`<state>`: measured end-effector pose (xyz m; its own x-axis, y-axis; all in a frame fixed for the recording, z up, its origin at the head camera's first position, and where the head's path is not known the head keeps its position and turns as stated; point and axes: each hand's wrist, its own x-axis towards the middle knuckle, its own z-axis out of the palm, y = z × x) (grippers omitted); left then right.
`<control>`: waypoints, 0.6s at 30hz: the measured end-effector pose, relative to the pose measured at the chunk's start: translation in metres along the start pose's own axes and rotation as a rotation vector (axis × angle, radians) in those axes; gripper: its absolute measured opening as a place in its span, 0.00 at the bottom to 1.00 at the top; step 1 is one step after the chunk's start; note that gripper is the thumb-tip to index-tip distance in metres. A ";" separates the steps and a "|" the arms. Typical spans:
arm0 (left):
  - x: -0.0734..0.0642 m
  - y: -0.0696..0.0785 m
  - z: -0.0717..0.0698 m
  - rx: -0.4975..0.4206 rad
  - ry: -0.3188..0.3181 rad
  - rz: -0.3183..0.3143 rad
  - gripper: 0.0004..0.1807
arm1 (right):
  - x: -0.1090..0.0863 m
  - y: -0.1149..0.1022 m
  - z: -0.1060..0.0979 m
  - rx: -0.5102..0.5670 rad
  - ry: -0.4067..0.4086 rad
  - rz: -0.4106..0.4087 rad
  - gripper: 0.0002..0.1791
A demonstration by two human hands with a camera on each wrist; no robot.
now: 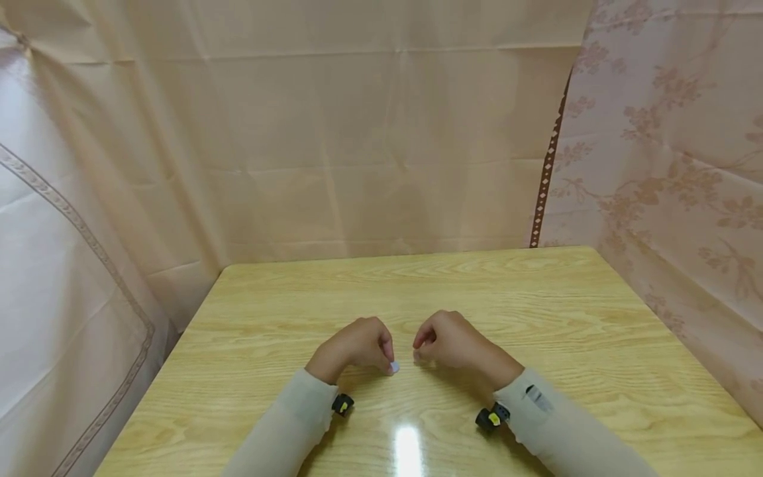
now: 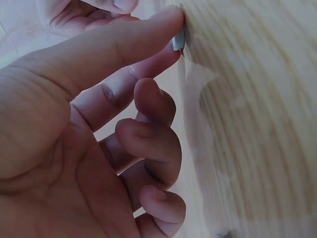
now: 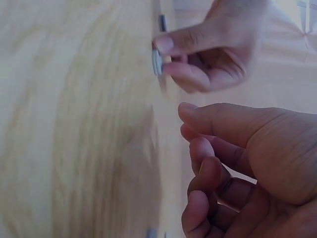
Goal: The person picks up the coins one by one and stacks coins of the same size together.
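A small pale grey, flat piece (image 1: 395, 366) is pinched between the thumb and index fingertips of my left hand (image 1: 360, 344). It shows edge-on in the left wrist view, as a thin grey piece (image 2: 179, 39) close over the wood, while the other fingers curl loosely below it. In the right wrist view its pale, rounded edge (image 3: 157, 62) pokes out past the left thumb. Facing it, a short gap away, is my right hand (image 1: 456, 341). Its thumb and fingers (image 3: 208, 171) bend loosely, with nothing seen between them.
Both hands are low over the near middle of a light wood-grain table (image 1: 268, 298). A beige curtain (image 1: 369, 146) hangs behind it, and a flowered cloth (image 1: 673, 165) hangs at the right. Dark wrist straps with small devices (image 1: 490, 419) sit at both sleeve cuffs.
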<state>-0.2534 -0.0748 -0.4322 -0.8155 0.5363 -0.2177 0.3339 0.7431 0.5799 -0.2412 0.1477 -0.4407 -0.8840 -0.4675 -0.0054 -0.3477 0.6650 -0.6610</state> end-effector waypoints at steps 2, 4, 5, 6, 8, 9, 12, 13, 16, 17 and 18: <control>0.000 0.000 0.001 -0.004 -0.001 -0.001 0.09 | -0.002 0.004 -0.004 -0.003 0.014 0.008 0.02; 0.000 0.000 0.002 -0.005 -0.002 -0.004 0.09 | -0.006 0.007 -0.009 0.001 0.031 0.020 0.02; 0.000 0.000 0.002 -0.005 -0.002 -0.005 0.09 | -0.007 0.008 -0.011 0.009 0.038 0.029 0.02; 0.000 -0.001 0.002 -0.007 -0.002 -0.004 0.09 | -0.008 0.008 -0.013 0.015 0.045 0.039 0.02; 0.001 -0.001 0.002 -0.010 -0.001 -0.004 0.09 | -0.010 0.011 -0.017 0.025 0.060 0.051 0.02; 0.001 -0.001 0.002 -0.011 0.000 -0.002 0.09 | -0.011 0.013 -0.019 0.035 0.065 0.058 0.02; 0.001 -0.002 0.002 -0.016 0.002 0.000 0.10 | -0.011 0.018 -0.023 0.061 0.068 0.077 0.02; 0.001 -0.001 0.002 -0.015 0.002 -0.001 0.10 | -0.012 0.020 -0.024 0.070 0.065 0.080 0.02; 0.001 0.000 0.002 -0.006 0.002 -0.006 0.09 | -0.013 0.027 -0.029 0.082 0.054 0.092 0.02; 0.001 0.000 0.001 -0.002 0.003 -0.006 0.09 | -0.014 0.030 -0.030 0.090 0.047 0.094 0.02; 0.001 0.001 0.001 0.001 0.003 -0.005 0.09 | -0.014 0.033 -0.032 0.089 0.041 0.091 0.03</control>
<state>-0.2529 -0.0733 -0.4326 -0.8184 0.5316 -0.2180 0.3307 0.7462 0.5778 -0.2499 0.1944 -0.4385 -0.9232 -0.3825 -0.0387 -0.2383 0.6482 -0.7232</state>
